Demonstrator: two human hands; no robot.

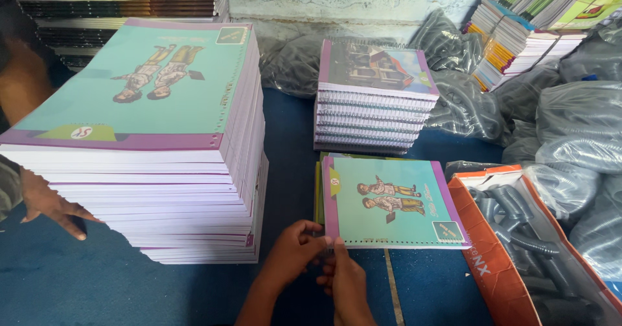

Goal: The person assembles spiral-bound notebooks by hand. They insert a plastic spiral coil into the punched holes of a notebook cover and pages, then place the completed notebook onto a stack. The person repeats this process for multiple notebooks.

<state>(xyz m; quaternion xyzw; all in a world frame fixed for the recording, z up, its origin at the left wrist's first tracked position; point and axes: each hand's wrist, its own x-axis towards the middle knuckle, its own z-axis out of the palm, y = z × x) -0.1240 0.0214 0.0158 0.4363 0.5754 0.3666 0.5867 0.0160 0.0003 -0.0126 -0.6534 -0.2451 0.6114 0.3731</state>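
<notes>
Head view, hands: left hand [295, 248] and right hand [343, 280] meet at the near left corner of the teal notebook [392, 203]; both grips pinch at its spiral edge, where a thin clear strip seems to sit between the fingertips, too small to be sure.
Head view, notebook: lies flat on the counter [97, 287], on top of a few more covers, just in front of the short stack [376, 99].
Risk, coil: judged, a pull off-line at that corner could bend the wire or tear a punched hole.
Risk, tall stack [162, 144]: left of the notebook, layers stepped and overhanging; a nudge could slide them. Another person's hand [48, 203] rests at its far left side.
Risk, box: the orange carton [512, 248] of grey coils, right of the notebook, gapes open; an elbow could tip it.
Surface: blue cloth-covered counter.
Room: peeling pale wall behind the short stack; bagged coils [570, 125] and more notebook piles to the right.
</notes>
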